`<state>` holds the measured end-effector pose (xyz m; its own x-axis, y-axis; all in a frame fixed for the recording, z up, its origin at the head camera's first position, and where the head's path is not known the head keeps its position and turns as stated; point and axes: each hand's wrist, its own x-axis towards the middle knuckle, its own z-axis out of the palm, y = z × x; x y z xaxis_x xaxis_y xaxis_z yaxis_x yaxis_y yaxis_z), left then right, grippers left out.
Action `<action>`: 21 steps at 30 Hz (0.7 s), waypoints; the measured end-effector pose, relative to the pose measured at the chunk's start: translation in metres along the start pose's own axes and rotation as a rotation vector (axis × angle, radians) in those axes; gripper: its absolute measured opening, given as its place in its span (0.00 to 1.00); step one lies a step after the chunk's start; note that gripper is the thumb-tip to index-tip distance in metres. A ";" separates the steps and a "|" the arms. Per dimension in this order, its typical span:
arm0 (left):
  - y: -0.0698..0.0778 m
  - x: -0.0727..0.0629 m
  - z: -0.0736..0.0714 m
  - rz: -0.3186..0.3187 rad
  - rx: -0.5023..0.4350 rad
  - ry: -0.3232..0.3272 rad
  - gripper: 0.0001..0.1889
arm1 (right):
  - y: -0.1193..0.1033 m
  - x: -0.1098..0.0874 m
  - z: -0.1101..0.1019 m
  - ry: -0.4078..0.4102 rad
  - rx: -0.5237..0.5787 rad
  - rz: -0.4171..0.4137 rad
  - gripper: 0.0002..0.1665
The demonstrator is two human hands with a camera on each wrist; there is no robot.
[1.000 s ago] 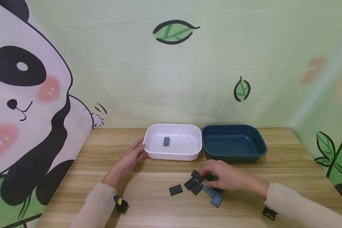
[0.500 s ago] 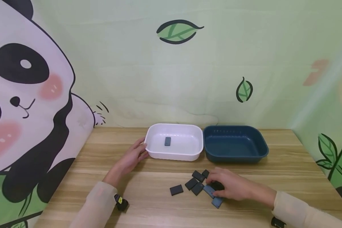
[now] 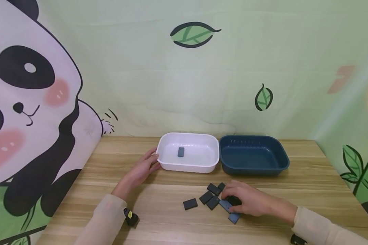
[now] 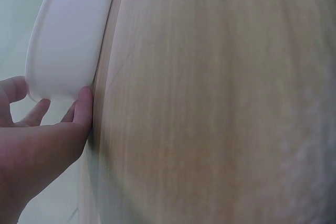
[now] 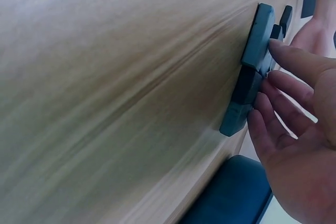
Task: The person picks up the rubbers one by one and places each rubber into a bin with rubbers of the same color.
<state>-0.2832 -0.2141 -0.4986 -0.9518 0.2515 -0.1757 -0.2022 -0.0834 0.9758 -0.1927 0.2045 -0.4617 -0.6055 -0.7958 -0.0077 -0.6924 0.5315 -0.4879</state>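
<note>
In the head view my left hand touches the left end of a white basin, fingertips and thumb against its wall and rim. One blue-grey rectangular tile lies inside that basin. Over a loose cluster of small tiles hovers my right hand, its fingertips and thumb touching tiles and partly hiding them. A black tile shows between thumb and fingers. Blue tiles lie under and beside the thumb. In the right wrist view the thumb meets a blue-green tile, and the other fingertips touch tiles lower down.
A dark blue basin stands right beside the white one, at the back of the wooden table. Several black tiles lie left of the right hand, and a separate black tile lies farther left. A printed cloth hangs behind.
My right hand has shifted slightly right and nearer over the tiles, then kept still for the last half second. The left hand stays at the white basin. The head view has shifted slightly.
</note>
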 end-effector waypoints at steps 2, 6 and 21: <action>0.000 0.000 0.000 -0.001 -0.001 0.000 0.30 | 0.000 0.000 0.001 0.005 -0.001 0.004 0.16; 0.000 0.000 0.000 -0.002 -0.003 0.000 0.30 | 0.001 0.000 0.006 0.032 -0.025 0.007 0.16; 0.001 0.000 0.001 0.001 0.010 0.008 0.30 | -0.002 -0.001 0.005 0.009 -0.034 0.025 0.18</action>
<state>-0.2830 -0.2131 -0.4972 -0.9538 0.2435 -0.1761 -0.1993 -0.0736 0.9772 -0.1895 0.2027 -0.4648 -0.6258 -0.7799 -0.0116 -0.6900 0.5605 -0.4580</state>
